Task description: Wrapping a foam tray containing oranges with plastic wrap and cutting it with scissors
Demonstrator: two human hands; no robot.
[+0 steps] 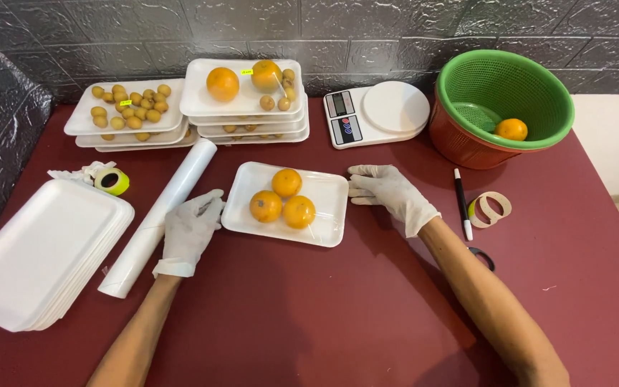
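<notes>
Tray (324,215) w/ three oranges (283,198) sits mid-table betw. our two gloved hands. It's white foam, rectangular w/ rounded corners and a raised rim; the oranges bunch toward its left half, touching each other, and clear wrap looks stretched over them. Long axis runs roughly left-right, tilted a bit: left end nearer the wall, right end nearer us.

Our left hand (189,231) lies flat and open, fingertips at the tray's left edge, holding nothing; its outer side is just beside the roll of wrap (157,218), which slants from lower left up toward the wall. Our right hand (390,192) is also open and flat, fingertips touching the tray's right end, nothing gripped.

Left of the roll: a stack of empty trays (41,254) and a tape roll (112,180). By the wall: filled trays (180,107), stacked, w/ small fruit and oranges, then a kitchen scale (375,112), then a green basket (504,97) w/ one orange inside. Right of our right hand: a pen (463,203), tape rings (490,208), and scissors (483,256) partly hidden by the arm.
</notes>
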